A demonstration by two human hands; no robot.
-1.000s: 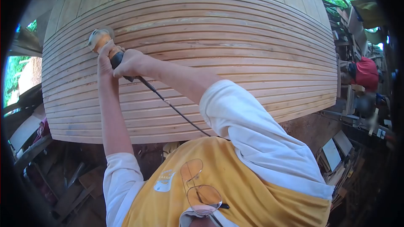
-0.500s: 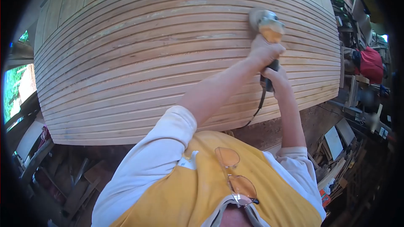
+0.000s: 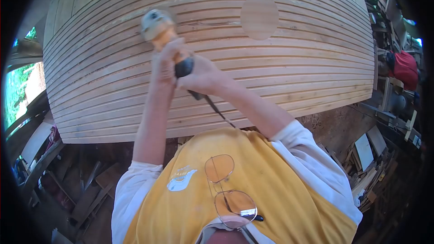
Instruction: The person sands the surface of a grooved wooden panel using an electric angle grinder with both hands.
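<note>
My left hand (image 3: 165,58) is wrapped round the front body of an angle grinder (image 3: 159,30), just behind its metal head. Farther back, my right hand (image 3: 202,76) is closed on the black rear handle. The round disc at the head is smeared by motion and lies against the slatted wooden panel (image 3: 294,70), left of its middle. From the handle a black cord (image 3: 218,110) trails down toward my yellow shirt. Long parallel grooves run across the panel, and the wood has paler and darker patches.
Orange-tinted glasses (image 3: 235,207) hang at my collar. Wood offcuts (image 3: 361,180) are piled on the floor at the right, and more boards (image 3: 88,203) lie at the lower left. A red cloth-like item (image 3: 405,70) is at the far right.
Both hands have swept the grinder from the right part of the panel across to the left. Its cord has followed, and my grip on it is kept.
</note>
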